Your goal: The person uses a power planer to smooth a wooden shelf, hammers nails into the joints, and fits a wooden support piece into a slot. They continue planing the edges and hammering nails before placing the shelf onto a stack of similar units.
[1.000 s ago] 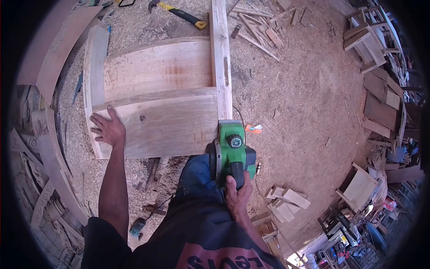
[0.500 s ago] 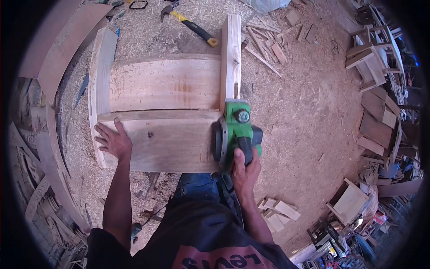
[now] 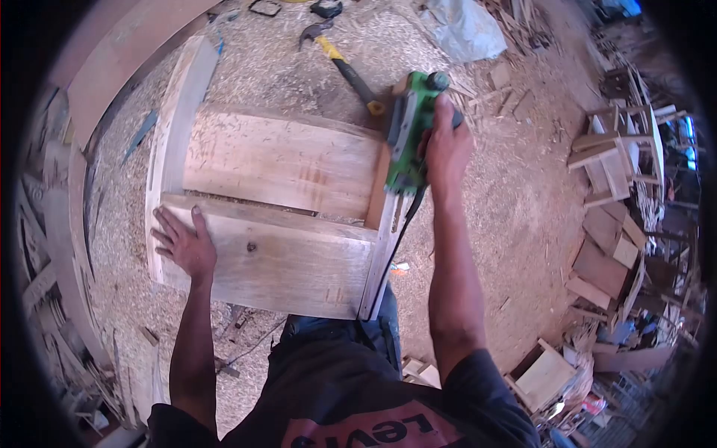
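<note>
My right hand [image 3: 449, 149] is wrapped round the handle of a green electric planer [image 3: 409, 138]. The planer sits on the far part of the right side post [image 3: 382, 254] of a wooden frame, its black cord trailing back along that post. My left hand [image 3: 187, 243] lies flat with fingers spread on the left end of the near wooden panel [image 3: 291, 261], by the left side post [image 3: 170, 142]. A second panel [image 3: 276, 160], sprinkled with shavings, spans between the posts farther away. The planer hides the far end of the right post.
A claw hammer [image 3: 345, 71] with a yellow and black handle lies on the shavings beyond the frame. Farther right are a plastic sheet [image 3: 464, 30] and wood scraps. Wooden boards [image 3: 609, 243] and furniture parts line the right side; large curved sheets [image 3: 123, 60] stand at left.
My right hand has pushed the planer forward along the right post, from its near part to its far part. The frame looks slightly turned in view. My left hand stays on the panel.
</note>
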Demonstrator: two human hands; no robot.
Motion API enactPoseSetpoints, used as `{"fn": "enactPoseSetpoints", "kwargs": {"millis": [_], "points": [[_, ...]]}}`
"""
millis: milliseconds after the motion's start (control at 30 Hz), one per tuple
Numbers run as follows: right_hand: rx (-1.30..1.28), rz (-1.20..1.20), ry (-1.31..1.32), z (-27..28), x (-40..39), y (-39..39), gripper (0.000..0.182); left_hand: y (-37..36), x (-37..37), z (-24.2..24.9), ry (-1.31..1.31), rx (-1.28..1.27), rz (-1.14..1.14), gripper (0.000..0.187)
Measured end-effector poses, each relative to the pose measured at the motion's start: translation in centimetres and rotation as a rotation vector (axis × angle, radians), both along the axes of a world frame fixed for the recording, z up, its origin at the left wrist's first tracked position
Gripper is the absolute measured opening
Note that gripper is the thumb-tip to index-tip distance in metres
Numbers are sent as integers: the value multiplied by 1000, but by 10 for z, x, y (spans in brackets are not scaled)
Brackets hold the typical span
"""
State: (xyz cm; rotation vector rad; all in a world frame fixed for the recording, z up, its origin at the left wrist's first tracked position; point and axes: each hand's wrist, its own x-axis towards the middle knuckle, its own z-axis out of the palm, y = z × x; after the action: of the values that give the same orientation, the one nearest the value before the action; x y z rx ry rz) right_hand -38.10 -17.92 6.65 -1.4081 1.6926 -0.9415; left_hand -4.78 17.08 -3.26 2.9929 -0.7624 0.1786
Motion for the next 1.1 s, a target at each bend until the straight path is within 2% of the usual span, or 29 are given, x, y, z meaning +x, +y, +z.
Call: {"fn": "enactPoseSetpoints", "kwargs": {"millis": [33, 100, 200, 300, 367, 433, 500, 567, 600, 700, 800, 900, 1000, 1100], "points": [[-18, -4, 56, -2, 4, -22, 70, 0, 2, 0, -6, -2, 4, 92], [-40, 58, -1, 10, 14, -53, 73, 1, 6, -1, 1, -21, 6, 95], [-30, 137, -187, 7, 19, -84, 67, 1, 1, -1, 22, -29, 21, 98], [-27, 254, -225, 13, 9, -61, 60, -1, -1, 1, 50, -55, 67, 100], [-65, 379, -74, 7, -15, -29, 58, 0, -6, -9, 49, -90, 116, 101], [-41, 493, 51, 28, -42, 31, 57, -1, -16, -10, 83, -80, 167, 103], [101, 596, 143, 39, -79, 81, 57, 3, -29, 1, 195, -91, 195, 110], [74, 753, 153, 21, -123, 120, 56, 4, -44, 20, 317, -63, 247, 115], [111, 845, 158, 28, -135, 137, 54, 11, -48, 16, 350, -116, 274, 123], [136, 1060, 142, 26, -164, 174, 53, 22, -59, 10, 348, -150, 296, 127], [323, 1122, 214, 22, -171, 187, 57, 22, -58, 5, 351, -176, 292, 130], [209, 1153, 211, 13, -168, 191, 60, 25, -59, 6, 387, -211, 267, 132], [241, 1129, 236, 16, -154, 192, 49, 25, -58, 5, 393, -194, 268, 132], [167, 1136, 199, 10, -139, 191, 47, 26, -54, 5, 430, -170, 271, 132]]}}
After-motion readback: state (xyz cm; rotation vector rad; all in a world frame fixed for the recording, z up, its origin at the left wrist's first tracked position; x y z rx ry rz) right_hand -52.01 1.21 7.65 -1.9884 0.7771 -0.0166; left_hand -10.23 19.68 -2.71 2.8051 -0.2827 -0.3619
